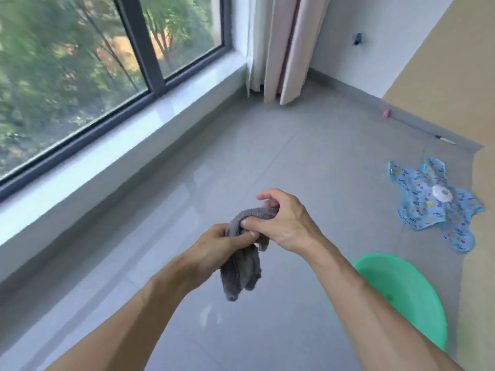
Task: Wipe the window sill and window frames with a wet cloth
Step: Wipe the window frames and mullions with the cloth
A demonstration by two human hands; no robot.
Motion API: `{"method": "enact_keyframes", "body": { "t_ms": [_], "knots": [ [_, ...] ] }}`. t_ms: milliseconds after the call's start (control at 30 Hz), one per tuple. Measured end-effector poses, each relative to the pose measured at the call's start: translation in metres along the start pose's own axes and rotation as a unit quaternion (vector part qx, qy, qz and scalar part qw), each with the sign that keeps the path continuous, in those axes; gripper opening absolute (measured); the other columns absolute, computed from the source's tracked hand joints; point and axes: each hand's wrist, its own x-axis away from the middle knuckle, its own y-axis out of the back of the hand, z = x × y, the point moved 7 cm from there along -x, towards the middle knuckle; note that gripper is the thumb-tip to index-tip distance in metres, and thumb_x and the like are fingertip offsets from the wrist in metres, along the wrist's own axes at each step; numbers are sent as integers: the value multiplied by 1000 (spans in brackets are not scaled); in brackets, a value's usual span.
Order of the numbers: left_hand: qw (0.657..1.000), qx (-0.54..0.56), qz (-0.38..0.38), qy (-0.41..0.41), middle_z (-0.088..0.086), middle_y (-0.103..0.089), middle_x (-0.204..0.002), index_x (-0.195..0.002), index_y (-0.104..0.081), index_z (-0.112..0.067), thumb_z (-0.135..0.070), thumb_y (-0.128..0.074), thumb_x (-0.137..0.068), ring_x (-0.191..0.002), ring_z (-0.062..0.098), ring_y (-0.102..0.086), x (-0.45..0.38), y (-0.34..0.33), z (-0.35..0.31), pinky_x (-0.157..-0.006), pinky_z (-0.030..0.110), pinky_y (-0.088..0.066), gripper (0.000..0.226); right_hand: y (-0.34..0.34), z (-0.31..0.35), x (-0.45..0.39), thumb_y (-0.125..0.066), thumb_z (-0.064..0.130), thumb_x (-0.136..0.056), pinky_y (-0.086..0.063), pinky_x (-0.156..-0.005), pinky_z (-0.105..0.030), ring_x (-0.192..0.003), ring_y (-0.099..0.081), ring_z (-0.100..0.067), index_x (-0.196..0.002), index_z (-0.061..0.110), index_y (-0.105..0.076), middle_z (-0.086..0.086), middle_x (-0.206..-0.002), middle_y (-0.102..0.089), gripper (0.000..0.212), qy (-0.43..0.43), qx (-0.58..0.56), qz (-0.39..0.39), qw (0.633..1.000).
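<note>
Grey sill (88, 180) is lying well beyond my fingertips. I am holding the cloth (242, 271), soft, limp, probably heavy with water; left hand (214, 245) gripping its middle, right hand (284, 218) pinching the twisted top, tail dangling below both.

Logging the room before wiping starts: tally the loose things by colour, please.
Grey: 1, the cloth, held in both hands
Green: 1, the basin
Blue patterned: 1, the floor mat
Pink: 1, small object by the wall
Total: 4
</note>
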Motion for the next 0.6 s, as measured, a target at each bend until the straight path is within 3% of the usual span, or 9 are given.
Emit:
{"method": "enact_keyframes", "body": {
  "t_ms": [67,133,200,233,333,400,467,533,600],
  "knots": [
    [994,111,-14,8,18,-69,-92,-101,-67,-3,-48,-62,-90,-86,32,-67,43,44,13,-84,42,-51,47,-47,51,8,-80,49,-61,-50,-85,-22,-117,-47,-7,-131,37,-50,13,-123,-49,77,9,-83,10,996],
    [977,207,-58,10,15,-69,-96,-108,-67,-2,-52,-49,-94,-91,29,-66,87,94,25,-89,42,-53,55,-98,101,20,-74,41,-81,-44,-65,-7,-113,-47,-5,-126,27,-52,10,-123,-49,52,21,-146,-4,989],
    [948,291,-130,10,10,-72,-107,-115,-68,-5,-54,-39,-98,-101,25,-68,121,142,38,-98,42,-50,59,-138,140,30,-61,41,-92,-39,-56,-10,-90,-56,-9,-101,18,-57,5,-102,-58,25,11,-172,-44,984],
    [933,320,-166,5,10,-72,-111,-117,-67,-6,-54,-37,-99,-106,24,-68,139,167,43,-101,42,-48,60,-163,157,33,-58,44,-92,-39,-57,-18,-78,-55,-13,-85,18,-56,5,-87,-59,28,5,-151,-40,988],
    [879,390,-273,-10,11,-74,-107,-109,-70,-9,-49,-44,-100,-103,23,-69,197,237,70,-98,40,-48,49,-252,218,46,-60,46,-89,-41,-56,-31,-58,-50,-16,-53,21,-52,9,-54,-54,45,25,-58,97,993],
    [839,417,-349,-10,10,-75,-99,-99,-72,-11,-41,-49,-99,-96,22,-70,237,282,96,-94,39,-50,38,-307,258,51,-64,37,-90,-55,-66,-44,-61,-57,-23,-57,18,-62,3,-57,-62,37,59,-59,175,981],
    [805,431,-408,-14,7,-76,-91,-97,-71,-9,-32,-51,-99,-89,19,-71,270,321,123,-87,37,-52,31,-358,292,53,-62,33,-93,-57,-77,-51,-78,-66,-30,-76,14,-68,-7,-77,-70,27,96,-53,214,971],
    [782,426,-455,-22,4,-72,-76,-89,-68,-6,-19,-53,-97,-69,13,-68,301,355,146,-70,32,-51,21,-401,318,53,-53,36,-98,-57,-81,-50,-85,-66,-26,-86,16,-66,-6,-87,-70,26,121,-30,225,966],
    [741,431,-514,-20,6,-69,-72,-89,-64,-6,-7,-54,-95,-63,16,-65,336,393,174,-63,30,-51,11,-450,347,52,-47,34,-100,-56,-83,-45,-85,-64,-22,-89,15,-63,-2,-88,-69,28,148,-24,252,956]
  ]
}}
